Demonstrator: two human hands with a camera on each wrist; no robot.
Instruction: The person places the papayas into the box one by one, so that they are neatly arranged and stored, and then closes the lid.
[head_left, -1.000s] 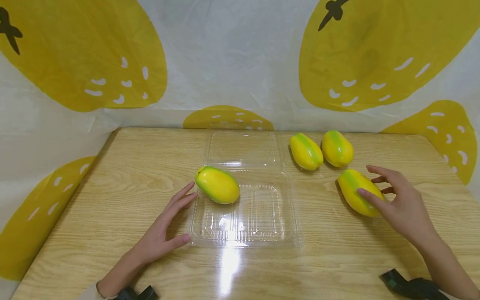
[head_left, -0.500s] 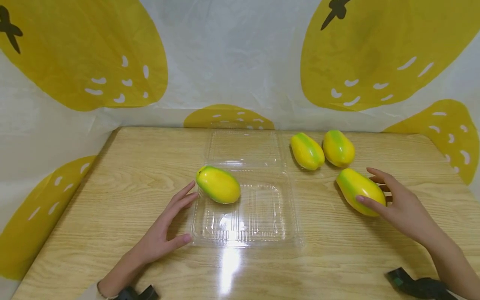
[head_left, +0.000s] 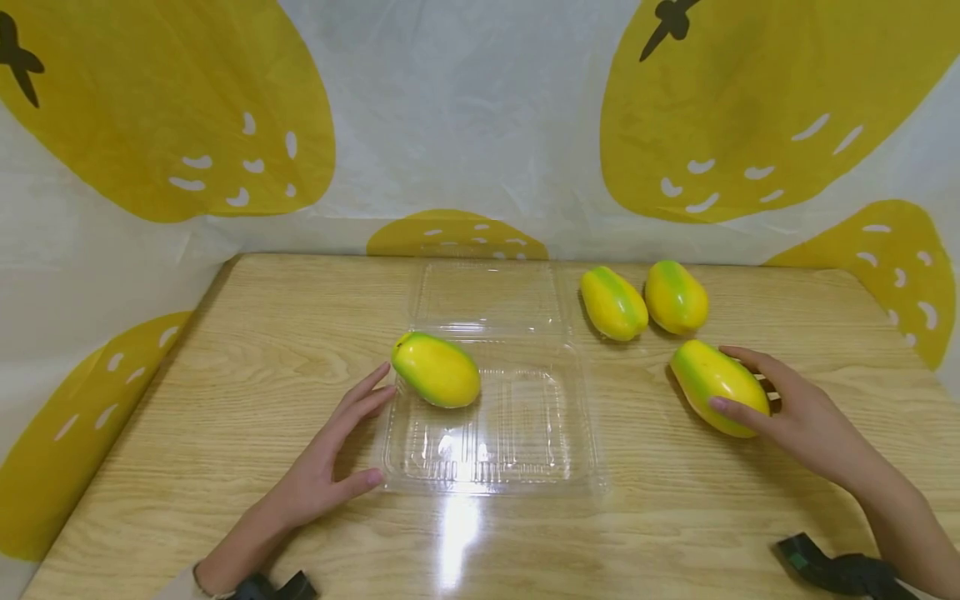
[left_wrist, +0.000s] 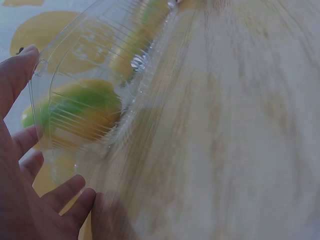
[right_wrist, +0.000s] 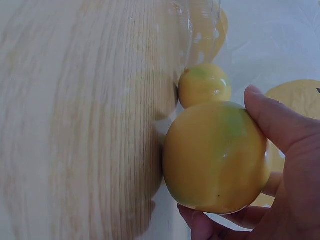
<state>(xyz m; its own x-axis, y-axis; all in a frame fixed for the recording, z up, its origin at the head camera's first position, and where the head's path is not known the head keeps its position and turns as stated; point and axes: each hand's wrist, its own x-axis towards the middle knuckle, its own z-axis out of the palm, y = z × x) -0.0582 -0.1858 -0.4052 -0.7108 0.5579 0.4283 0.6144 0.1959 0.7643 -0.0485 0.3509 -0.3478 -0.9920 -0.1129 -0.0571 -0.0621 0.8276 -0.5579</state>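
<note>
At the right of the table my right hand (head_left: 806, 417) holds a yellow papaya (head_left: 712, 387) with green streaks. The right wrist view shows the thumb on one side of this papaya (right_wrist: 215, 157) and fingertips curled under the other. My left hand (head_left: 322, 462) is spread beside the clear plastic clamshell box (head_left: 517, 479), its fingers relaxed at the left edge. In the left wrist view the thumb tip meets the rim of the box (left_wrist: 75, 60). Another papaya (head_left: 437, 369) lies in the box's back left part, near the left fingertips.
Two more papayas, one on the left (head_left: 613, 303) and one on the right (head_left: 677, 297), stand side by side at the back, right of the box. The box's lid (head_left: 487, 296) lies folded back toward the fruit-print cloth (head_left: 465, 125) behind the wooden table (head_left: 300, 333).
The right hand has closed in around its papaya, which has shifted and turned slightly, its near end a little lower in view. The left hand and the box stay where they were.
</note>
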